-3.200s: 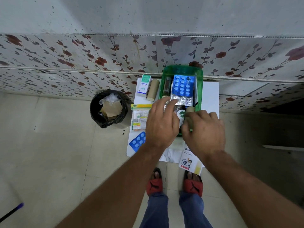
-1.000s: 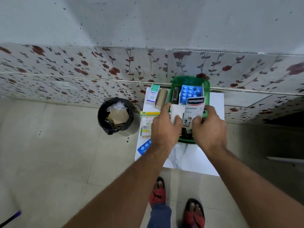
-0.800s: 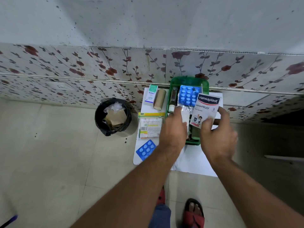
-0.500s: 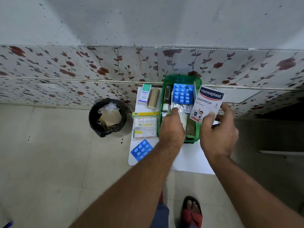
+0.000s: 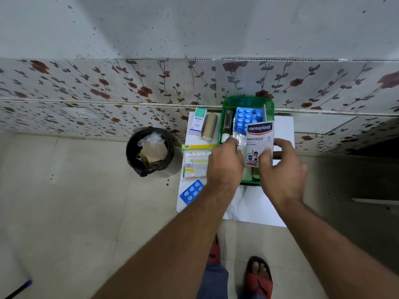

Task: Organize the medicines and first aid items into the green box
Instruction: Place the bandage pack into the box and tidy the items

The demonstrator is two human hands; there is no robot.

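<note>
While I look down over both arms, my right hand (image 5: 282, 169) pinches the Hansaplast packet (image 5: 259, 143) between thumb and fingers, upright over the green box (image 5: 267, 104). Its dark blue top band reads "Hansaplast" in white, "WASHPROOF" and an "8" sit under a red stripe on the white middle, and a small cartoon child and a badge are printed low down; the finer print is too small for me to read. My left hand (image 5: 224, 165) is at the box's near left part with fingers curled together, and I cannot tell whether they grip anything.

Inside the box I see a blue blister sheet (image 5: 244, 119), a silver foil strip (image 5: 238, 137) and a dark bottle (image 5: 227, 128). On the white table (image 5: 282, 130), left of the box, lie a green-and-white carton (image 5: 197, 123) marked "Optibex" as far as I can read, a brown cardboard roll (image 5: 209, 127), a cotton bud pack (image 5: 195, 162) with a yellow header, and a second blue blister strip (image 5: 191, 193). A black bin (image 5: 149, 154) stands on the floor.
</note>
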